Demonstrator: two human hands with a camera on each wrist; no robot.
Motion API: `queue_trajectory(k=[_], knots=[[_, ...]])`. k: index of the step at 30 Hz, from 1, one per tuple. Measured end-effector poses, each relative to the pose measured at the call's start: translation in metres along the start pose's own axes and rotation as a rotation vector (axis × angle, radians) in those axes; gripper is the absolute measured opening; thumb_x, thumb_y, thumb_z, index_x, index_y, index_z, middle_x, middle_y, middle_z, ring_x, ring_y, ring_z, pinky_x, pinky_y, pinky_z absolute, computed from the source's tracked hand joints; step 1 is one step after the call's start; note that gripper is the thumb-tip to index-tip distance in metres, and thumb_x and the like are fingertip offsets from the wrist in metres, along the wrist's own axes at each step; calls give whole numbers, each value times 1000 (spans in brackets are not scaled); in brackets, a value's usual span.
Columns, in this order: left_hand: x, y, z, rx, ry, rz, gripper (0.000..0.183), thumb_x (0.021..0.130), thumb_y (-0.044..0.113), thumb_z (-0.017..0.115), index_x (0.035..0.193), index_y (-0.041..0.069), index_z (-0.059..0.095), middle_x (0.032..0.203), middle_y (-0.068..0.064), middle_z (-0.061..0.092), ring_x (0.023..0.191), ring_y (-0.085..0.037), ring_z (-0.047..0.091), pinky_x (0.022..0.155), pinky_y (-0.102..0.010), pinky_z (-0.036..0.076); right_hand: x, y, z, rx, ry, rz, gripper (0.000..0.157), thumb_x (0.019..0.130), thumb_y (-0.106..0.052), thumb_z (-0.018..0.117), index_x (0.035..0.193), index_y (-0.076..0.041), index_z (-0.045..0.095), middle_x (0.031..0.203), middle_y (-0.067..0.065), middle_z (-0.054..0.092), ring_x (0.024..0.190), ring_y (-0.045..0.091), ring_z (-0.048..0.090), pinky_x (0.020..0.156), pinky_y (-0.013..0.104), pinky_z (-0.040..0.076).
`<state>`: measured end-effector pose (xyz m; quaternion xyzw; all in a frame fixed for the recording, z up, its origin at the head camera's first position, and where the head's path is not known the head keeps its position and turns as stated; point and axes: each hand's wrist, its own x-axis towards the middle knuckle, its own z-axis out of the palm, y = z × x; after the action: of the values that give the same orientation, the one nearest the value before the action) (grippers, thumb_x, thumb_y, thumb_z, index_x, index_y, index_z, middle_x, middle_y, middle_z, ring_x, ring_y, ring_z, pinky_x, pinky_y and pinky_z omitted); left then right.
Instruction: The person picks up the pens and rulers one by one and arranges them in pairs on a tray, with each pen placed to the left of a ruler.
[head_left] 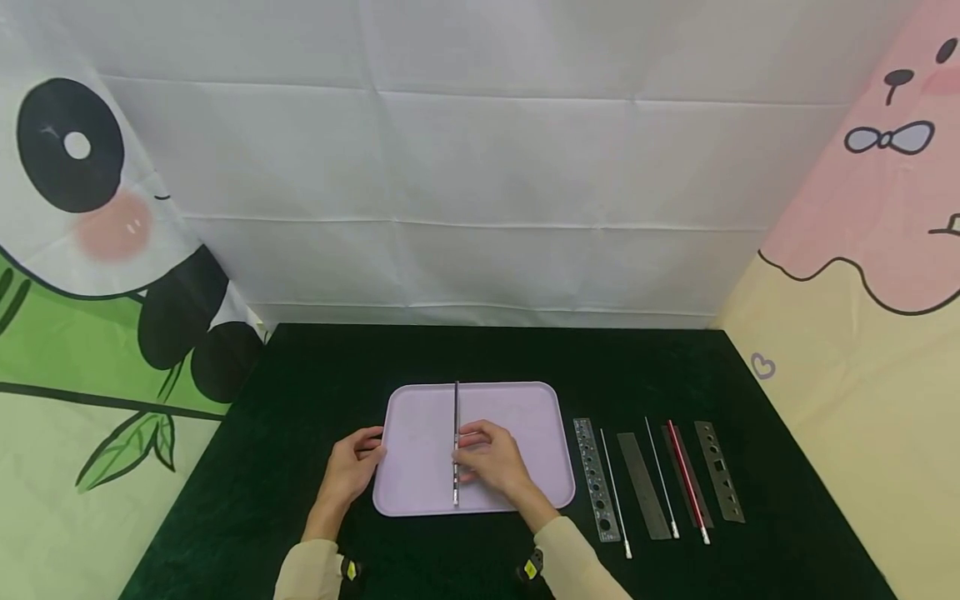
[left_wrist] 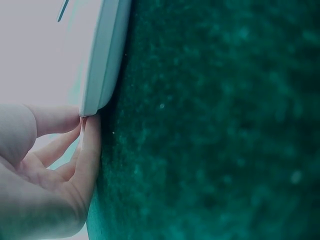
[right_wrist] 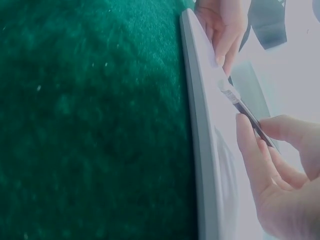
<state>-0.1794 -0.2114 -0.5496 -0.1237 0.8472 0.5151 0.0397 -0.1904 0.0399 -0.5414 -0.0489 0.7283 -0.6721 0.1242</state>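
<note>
A pale lilac tray [head_left: 510, 404] lies on the dark green cloth. My left hand [head_left: 354, 467] grips its left edge, thumb on the rim and fingers round the outside, as the left wrist view shows. My right hand [head_left: 491, 458] pinches a dark pencil [head_left: 456, 417] between thumb and fingers over the middle of the tray. The pencil points away from me, its silver band and white eraser [right_wrist: 229, 93] at the near end.
To the right of the tray lie a ruler with holes [head_left: 597, 483], two thin pale pencils [head_left: 615, 492], a plain grey ruler [head_left: 643, 483], a red pencil [head_left: 687, 479] over another dark strip, and a stencil ruler [head_left: 720, 475]. White fabric [head_left: 480, 167] hangs behind the table.
</note>
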Motion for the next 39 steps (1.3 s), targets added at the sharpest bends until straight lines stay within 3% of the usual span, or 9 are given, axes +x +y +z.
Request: queue_trajectory(k=[18, 39], knots=[[-2, -4, -2, -9, 12, 13, 38, 102, 5, 59, 140, 0, 57, 125, -25, 61, 105, -33, 65, 92, -47, 55, 6, -1, 24, 34, -32, 26, 36, 86, 5, 77, 120, 5, 65, 104, 17, 70, 76, 27, 73, 60, 40, 60], [-3, 2, 0, 0, 16, 35, 37, 102, 3, 59, 138, -2, 58, 125, -27, 62, 104, -33, 64, 92, -47, 55, 13, 0, 42, -34, -26, 53, 32, 87, 1, 78, 117, 1, 66, 98, 8, 71, 74, 19, 73, 60, 35, 60]])
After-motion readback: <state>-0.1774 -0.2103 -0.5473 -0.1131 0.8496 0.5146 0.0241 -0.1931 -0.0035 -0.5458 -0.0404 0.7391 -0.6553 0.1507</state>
